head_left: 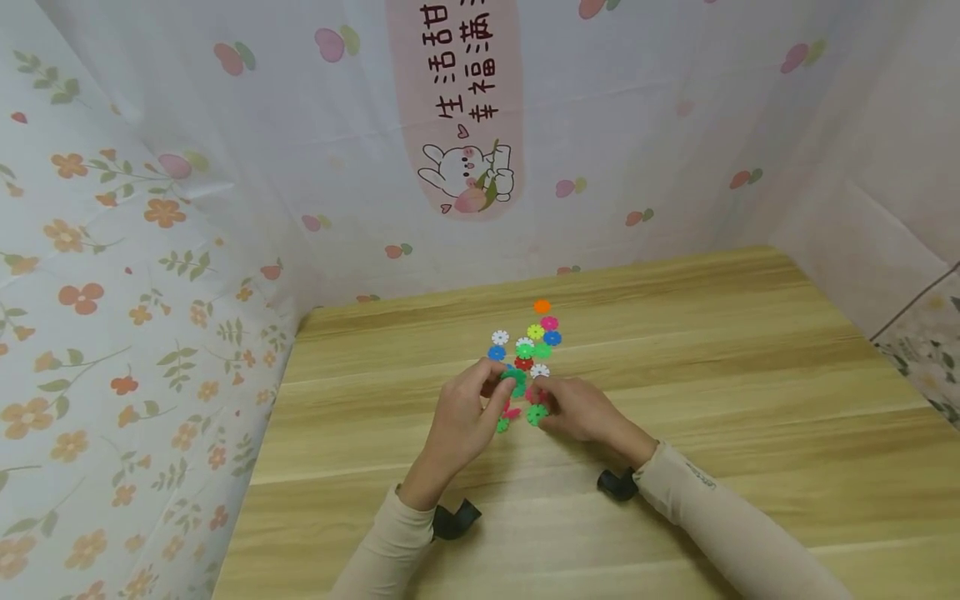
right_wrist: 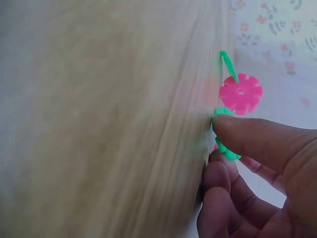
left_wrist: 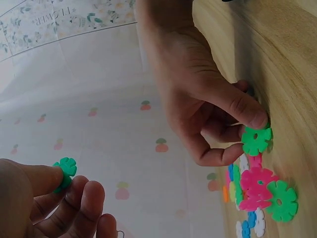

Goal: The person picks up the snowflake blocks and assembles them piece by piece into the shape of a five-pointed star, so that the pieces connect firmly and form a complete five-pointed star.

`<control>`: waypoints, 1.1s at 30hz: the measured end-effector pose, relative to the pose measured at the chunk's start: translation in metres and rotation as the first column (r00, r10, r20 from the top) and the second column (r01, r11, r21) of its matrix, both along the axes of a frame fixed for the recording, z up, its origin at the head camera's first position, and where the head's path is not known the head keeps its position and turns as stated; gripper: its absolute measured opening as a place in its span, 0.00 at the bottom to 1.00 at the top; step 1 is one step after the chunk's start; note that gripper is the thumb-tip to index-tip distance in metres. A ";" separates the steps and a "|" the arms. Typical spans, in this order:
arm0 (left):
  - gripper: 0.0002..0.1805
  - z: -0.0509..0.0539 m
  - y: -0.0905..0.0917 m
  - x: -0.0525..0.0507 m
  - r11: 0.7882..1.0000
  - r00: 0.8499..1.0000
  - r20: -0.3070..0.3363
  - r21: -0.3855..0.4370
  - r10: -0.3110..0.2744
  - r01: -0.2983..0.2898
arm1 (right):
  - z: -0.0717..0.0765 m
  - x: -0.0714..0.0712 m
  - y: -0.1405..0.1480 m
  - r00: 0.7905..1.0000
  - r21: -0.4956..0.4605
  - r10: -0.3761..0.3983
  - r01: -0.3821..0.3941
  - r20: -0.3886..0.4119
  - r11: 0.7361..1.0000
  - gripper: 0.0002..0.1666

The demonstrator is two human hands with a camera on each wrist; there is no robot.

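Observation:
My left hand is raised above the table and pinches a green notched plastic disc between thumb and fingertips; the left wrist view shows this green piece partly covered by the thumb. Lower, to the right, my right hand pinches another green notched disc close to the tabletop. In the right wrist view its thumb covers part of that green disc, with a pink disc just beyond. A pink disc and a green disc lie near the right hand.
Several loose notched discs lie beyond the hands on the wooden table, including an orange disc, a yellow disc, a blue disc and a white disc. A patterned cloth hangs behind the table.

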State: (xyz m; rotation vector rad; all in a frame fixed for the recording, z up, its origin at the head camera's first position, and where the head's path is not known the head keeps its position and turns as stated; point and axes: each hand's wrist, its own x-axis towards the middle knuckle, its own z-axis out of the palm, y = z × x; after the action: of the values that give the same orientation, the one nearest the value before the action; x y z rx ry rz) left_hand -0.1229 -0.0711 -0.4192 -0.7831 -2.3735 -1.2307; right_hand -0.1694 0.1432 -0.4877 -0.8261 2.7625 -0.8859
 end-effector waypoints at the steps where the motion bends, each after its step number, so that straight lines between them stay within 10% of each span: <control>1: 0.03 0.000 0.000 0.000 1.000 1.000 0.001 0.000 0.000 0.000 | 0.000 0.001 0.001 1.000 -0.011 -0.004 0.004 0.005 1.000 0.16; 20: 0.04 -0.002 -0.001 0.003 1.000 1.000 -0.003 0.001 -0.024 0.024 | 0.007 0.009 0.017 0.948 -0.259 -0.040 0.126 0.315 0.958 0.14; 33: 0.03 -0.001 -0.002 0.000 0.999 0.999 -0.007 0.019 -0.047 0.047 | 0.034 0.012 0.020 0.855 -0.561 0.030 0.313 0.518 0.767 0.21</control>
State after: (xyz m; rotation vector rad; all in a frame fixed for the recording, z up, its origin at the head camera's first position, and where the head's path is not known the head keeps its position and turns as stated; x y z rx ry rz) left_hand -0.1226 -0.0735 -0.4199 -0.8407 -2.3468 -1.2659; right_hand -0.1575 0.1628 -0.4532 -0.3420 2.0762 -1.8219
